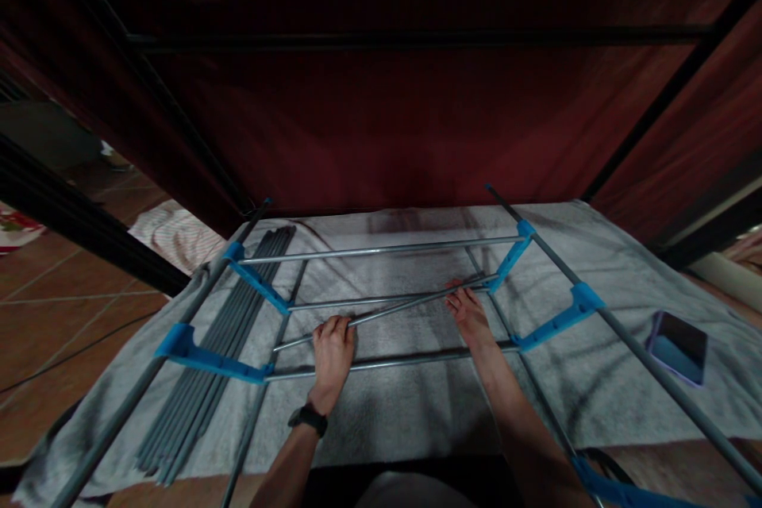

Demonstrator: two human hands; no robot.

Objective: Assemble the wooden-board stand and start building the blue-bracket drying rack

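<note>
My left hand (pixel 332 349), with a dark watch (pixel 308 418) on its wrist, is closed round a thin grey metal tube (pixel 390 309). The tube slants from lower left to upper right across a frame of tubes and blue plastic brackets. Farther along it, my right hand (pixel 467 313) has its fingers curled at the tube. The tube's right end lies by a blue bracket (pixel 506 263); whether it touches is unclear. One fixed crossbar (pixel 381 250) runs behind the hands, and another crossbar (pixel 410 361) passes below them. Blue brackets (pixel 205 359) join the left side too.
Several loose grey tubes (pixel 220 341) lie bundled on a grey cloth (pixel 410 421) at left. A phone (pixel 679 348) rests on the cloth at right. Behind stands a dark red fabric panel (pixel 405 127) with black bars. Tiled floor (pixel 77 309) shows at left.
</note>
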